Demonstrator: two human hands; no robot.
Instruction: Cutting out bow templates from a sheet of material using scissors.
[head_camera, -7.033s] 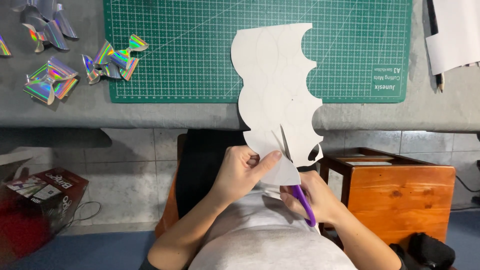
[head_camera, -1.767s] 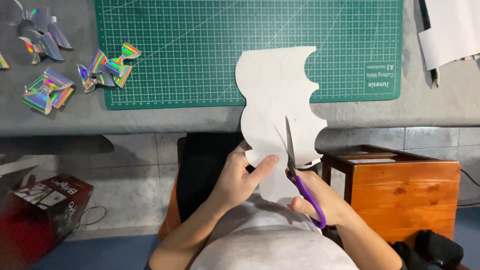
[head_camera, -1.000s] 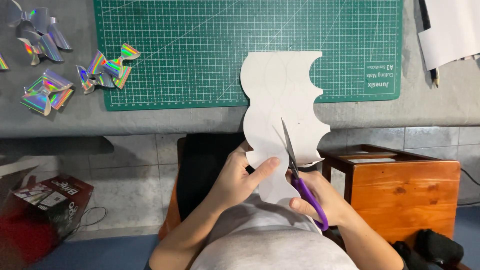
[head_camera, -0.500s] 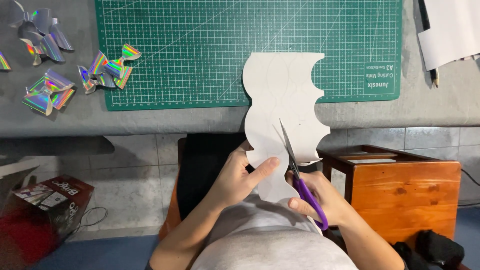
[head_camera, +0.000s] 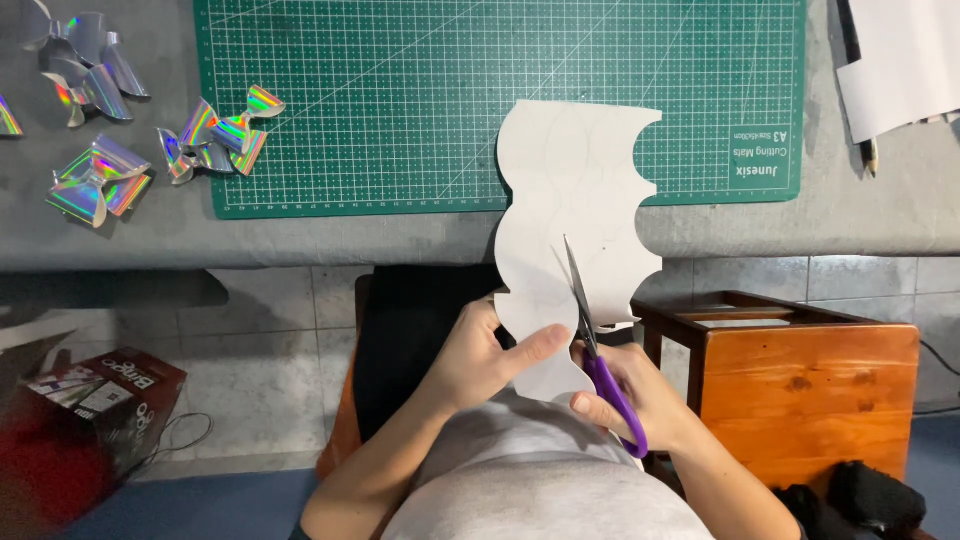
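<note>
The left hand (head_camera: 487, 352) grips the near edge of the scalloped white paper sheet (head_camera: 575, 200). The right hand (head_camera: 630, 405) grips purple scissors (head_camera: 590, 330), whose blades have crept farther into the sheet over the last seconds, lengthening the cut beyond the counter (head_camera: 300, 235).

We see even, fairly bright overhead light on the grey table (head_camera: 400, 232) and green cutting mat (head_camera: 400, 110); grid lines are sharp. The shiny bows (head_camera: 215, 135) throw rainbow glare. The white paper (head_camera: 580, 190) is bright but not blown out. Below the table edge it is dimmer, with a soft shadow. The box (head_camera: 95, 395) at lower left is blurred, red smearing at the corner.
</note>
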